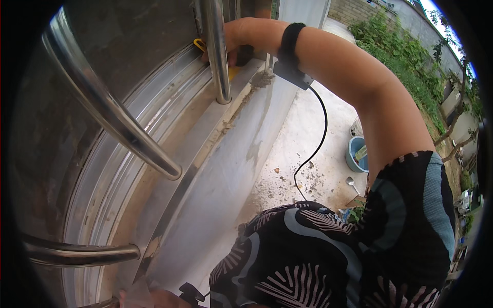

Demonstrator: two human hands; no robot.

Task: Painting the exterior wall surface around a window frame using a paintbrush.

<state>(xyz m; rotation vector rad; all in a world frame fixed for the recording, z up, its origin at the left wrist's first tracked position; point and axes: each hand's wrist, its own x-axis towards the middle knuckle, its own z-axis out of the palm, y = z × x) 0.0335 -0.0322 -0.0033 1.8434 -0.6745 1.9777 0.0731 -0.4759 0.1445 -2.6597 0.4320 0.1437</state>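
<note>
My right hand (230, 48) reaches over to the far end of the window's aluminium sliding track (154, 111), behind an upright stainless steel bar (220, 65) that hides part of it. Its fingers are closed around a yellow tool (199, 44), whose looped end shows left of the bar. What the tool's working end is like cannot be seen. At the bottom edge, partly cut off, my left hand (165, 298) holds a whitish, translucent piece of plastic (139, 294) beside the sill (173, 154).
More steel bars (115, 119) rise from the sill, with dark glass (38, 154) behind. Crumbs of dirt (262, 79) lie along the ledge. Below, a blue bucket (357, 154) and a spoon (352, 184) rest on littered concrete. A black cable (325, 115) hangs from my right wrist strap.
</note>
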